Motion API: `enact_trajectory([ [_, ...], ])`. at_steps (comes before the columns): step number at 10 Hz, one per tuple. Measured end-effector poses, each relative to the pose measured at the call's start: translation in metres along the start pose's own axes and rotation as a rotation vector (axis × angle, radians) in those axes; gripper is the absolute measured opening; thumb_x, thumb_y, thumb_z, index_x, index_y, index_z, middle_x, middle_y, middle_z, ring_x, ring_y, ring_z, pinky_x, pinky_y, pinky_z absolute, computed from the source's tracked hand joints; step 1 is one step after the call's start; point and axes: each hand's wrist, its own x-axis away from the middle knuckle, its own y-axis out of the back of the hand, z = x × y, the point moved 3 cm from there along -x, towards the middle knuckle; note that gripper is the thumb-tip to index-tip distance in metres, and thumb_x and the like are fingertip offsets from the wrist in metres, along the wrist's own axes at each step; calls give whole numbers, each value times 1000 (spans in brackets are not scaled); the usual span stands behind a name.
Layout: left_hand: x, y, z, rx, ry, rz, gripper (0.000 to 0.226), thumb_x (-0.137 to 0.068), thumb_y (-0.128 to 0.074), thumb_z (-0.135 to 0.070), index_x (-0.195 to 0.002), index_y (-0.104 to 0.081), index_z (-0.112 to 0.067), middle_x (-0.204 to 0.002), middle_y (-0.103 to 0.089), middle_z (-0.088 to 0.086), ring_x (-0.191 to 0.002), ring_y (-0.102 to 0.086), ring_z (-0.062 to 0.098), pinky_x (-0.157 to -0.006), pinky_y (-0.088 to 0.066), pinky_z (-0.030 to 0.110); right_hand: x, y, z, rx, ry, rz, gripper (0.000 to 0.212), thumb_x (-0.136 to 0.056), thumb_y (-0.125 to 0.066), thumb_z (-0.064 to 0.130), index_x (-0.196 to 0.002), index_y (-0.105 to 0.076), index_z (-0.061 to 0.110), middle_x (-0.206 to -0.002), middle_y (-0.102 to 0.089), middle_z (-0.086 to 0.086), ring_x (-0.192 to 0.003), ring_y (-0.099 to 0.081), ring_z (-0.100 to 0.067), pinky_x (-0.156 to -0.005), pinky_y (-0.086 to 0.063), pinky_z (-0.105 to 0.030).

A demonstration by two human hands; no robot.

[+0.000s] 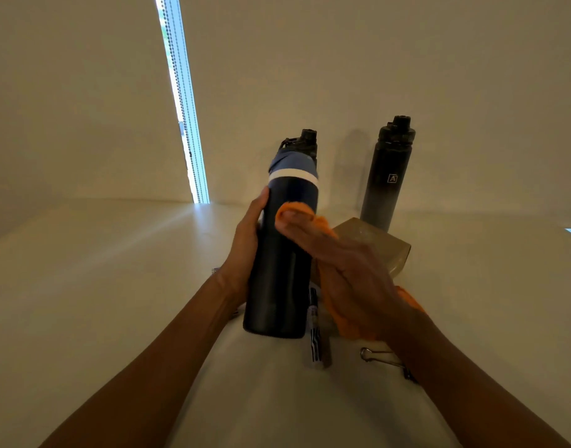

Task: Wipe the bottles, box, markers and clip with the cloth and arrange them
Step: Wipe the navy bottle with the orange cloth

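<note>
Our left grip point(245, 250) clasps the navy metal bottle point(281, 286) at the middle of the white desk point(116, 270), while our right grip point(352, 276), fingers flat, presses the orange cloth point(295, 209) against it.

Forearms bare — left hand point(243, 247), right hand point(352, 273) bare too.

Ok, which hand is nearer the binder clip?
Right. The right hand, with the orange cloth, is just beyond the binder clip; the left hand grips the blue bottle, farther left.
</note>
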Motion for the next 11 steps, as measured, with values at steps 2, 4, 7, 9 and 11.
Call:
enact_trajectory([
  [2, -14, 24, -5, 56, -63, -164, 66, -93, -53, -68, -134, -57, -16, -117, -73, 17, -103, -71, 34, -90, -60, 49, 12, -21, 15, 60, 153, 328, 58, -100, -41, 3, -148, -45, 35, -154, -38, 22, -122, -53, 4, -104, -47, -26],
  [4, -17, 39, 7, 191, 83, -118, 99, -82, -46, -83, -152, -42, -14, -126, -67, 17, -103, -70, 36, -94, -56, 53, 21, -32, 8, 73, 154, 438, 55, -101, -43, 7, -148, -44, 36, -153, -41, 19, -130, -43, 8, -110, -42, -28],
  [7, -20, 41, 4, 308, 126, -91, 86, -94, -32, -77, -147, -50, -10, -125, -65, 18, -92, -72, 34, -82, -60, 49, 25, -36, -3, 158, 124, 462, 53, -103, -31, 21, -154, -32, 38, -160, -28, 19, -135, -43, -3, -109, -43, -33],
  [9, -12, 22, -5, 193, 63, -59, 70, -100, -35, -64, -133, -59, -7, -120, -69, 24, -98, -67, 36, -88, -57, 44, 13, -26, 4, 129, 155, 282, 54, -101, -34, 17, -153, -35, 33, -161, -27, 18, -144, -35, -5, -117, -34, -30],
  [11, -5, 8, -7, 45, 22, -60, 54, -101, -42, -59, -114, -70, -15, -101, -77, 14, -84, -75, 24, -73, -64, 37, 2, -11, -7, 247, 76, 143, 62, -101, -36, 28, -158, -14, 36, -165, -12, 17, -116, -51, -1, -100, -47, -27],
])
